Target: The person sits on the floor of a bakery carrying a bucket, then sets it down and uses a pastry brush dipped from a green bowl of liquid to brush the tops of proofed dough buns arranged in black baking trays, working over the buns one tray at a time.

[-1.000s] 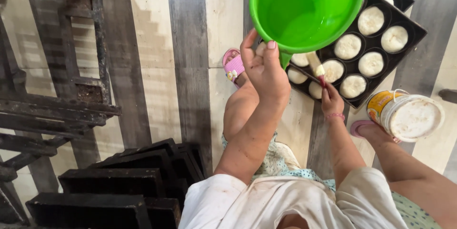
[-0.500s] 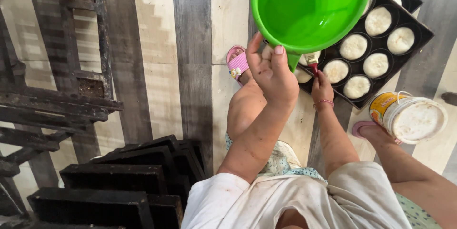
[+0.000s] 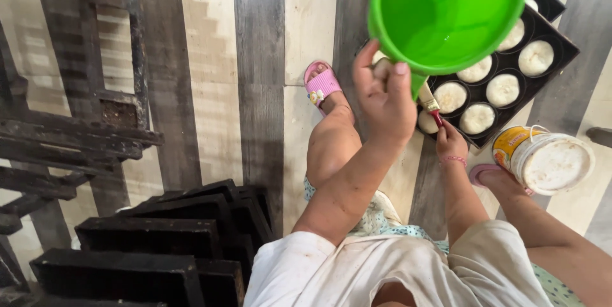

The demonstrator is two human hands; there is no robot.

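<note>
Green plastic fills the top of our view: we hold a funnel (image 3: 446, 17) up in our left hand (image 3: 386, 100), the grip pinching its rim, thumb over the edge and fingers beneath, with the short spout pointing down beside the palm. Below it, on the striped grey and cream floor (image 3: 261, 58), lies a black baking tray (image 3: 548, 45) whose round cups hold pale dough. Our right hand (image 3: 451, 144) reaches down to the near edge of that tray, its grip pressed around the red handle of a small brush (image 3: 430, 102), the pale bristles pointing up toward the funnel's spout. Just beside the tray, on our right, a yellow tub (image 3: 542, 157) lies tilted with its white contents showing. Our left foot wears a pink sandal (image 3: 320, 84) and rests on the floor near the tray; the toe of a second pink sandal (image 3: 488, 173) peeks out next to the tub. At lower left stands a stack of empty black loaf tins (image 3: 146, 243), and a dark, grimy metal rack (image 3: 70, 128) runs along the left side. We wear a white top over a patterned skirt
</note>
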